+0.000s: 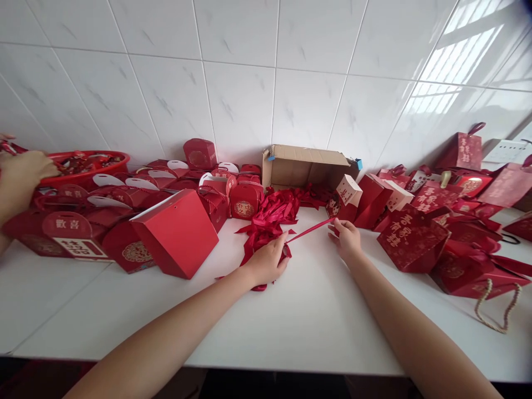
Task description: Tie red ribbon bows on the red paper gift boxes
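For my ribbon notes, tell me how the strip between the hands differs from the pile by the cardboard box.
The ribbon strip is pulled straight between the grip of the left hand and that of the right hand; the ribbon pile lies loose and crumpled on the white table. The strip is one narrow line; the pile is a broad heap. Both are red.

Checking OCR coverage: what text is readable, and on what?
"歡喜": flap of the white-labelled box, left; also the box behind it.
"乔迁之", last character unclear: box just left of the red ribbons.
"家有", other characters uncertain: patterned front box, right.
Too stylised or blurred: white label, gold emblems, remaining print.
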The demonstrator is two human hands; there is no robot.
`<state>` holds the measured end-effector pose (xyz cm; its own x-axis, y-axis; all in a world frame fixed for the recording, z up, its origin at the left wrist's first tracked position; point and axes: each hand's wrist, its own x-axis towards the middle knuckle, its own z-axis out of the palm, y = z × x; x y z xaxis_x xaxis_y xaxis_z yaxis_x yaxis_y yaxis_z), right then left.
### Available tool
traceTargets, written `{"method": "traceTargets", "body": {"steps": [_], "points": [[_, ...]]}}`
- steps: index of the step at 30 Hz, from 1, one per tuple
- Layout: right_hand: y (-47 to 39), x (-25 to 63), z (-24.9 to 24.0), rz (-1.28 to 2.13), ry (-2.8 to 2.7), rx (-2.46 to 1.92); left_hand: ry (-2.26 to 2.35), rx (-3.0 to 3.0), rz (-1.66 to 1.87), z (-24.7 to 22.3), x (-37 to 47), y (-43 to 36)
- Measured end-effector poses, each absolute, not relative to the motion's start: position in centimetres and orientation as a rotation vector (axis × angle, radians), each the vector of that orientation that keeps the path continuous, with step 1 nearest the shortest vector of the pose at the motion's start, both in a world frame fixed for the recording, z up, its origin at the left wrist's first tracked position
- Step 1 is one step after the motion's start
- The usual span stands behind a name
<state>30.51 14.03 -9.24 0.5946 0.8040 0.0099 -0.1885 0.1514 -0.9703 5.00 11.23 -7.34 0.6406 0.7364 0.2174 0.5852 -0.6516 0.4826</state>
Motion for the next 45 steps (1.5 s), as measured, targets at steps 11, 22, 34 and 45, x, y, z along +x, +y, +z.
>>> {"method": "traceTargets", "body": {"steps": [11,22,34,45], "points": [[14.3,33.8,-8.2,0.847,-0.502,-1.123,1.095,2.491,0.5,-6.9,4.9,11.0],[11.0,25.3,-7.1,0.881,-1.465,-1.387,1.097,2.503,0.489,-7.1,5.0,11.2],[12.3,27.7,-8.2,0.504,-1.4,-1.638,1.107,2.503,0.472,-6.8,5.0,11.1],[13.6,32.3,-8.5,0.666,-0.631,-1.372,0.93,2.715,0.676,-6.2,4.8,11.1]]}}
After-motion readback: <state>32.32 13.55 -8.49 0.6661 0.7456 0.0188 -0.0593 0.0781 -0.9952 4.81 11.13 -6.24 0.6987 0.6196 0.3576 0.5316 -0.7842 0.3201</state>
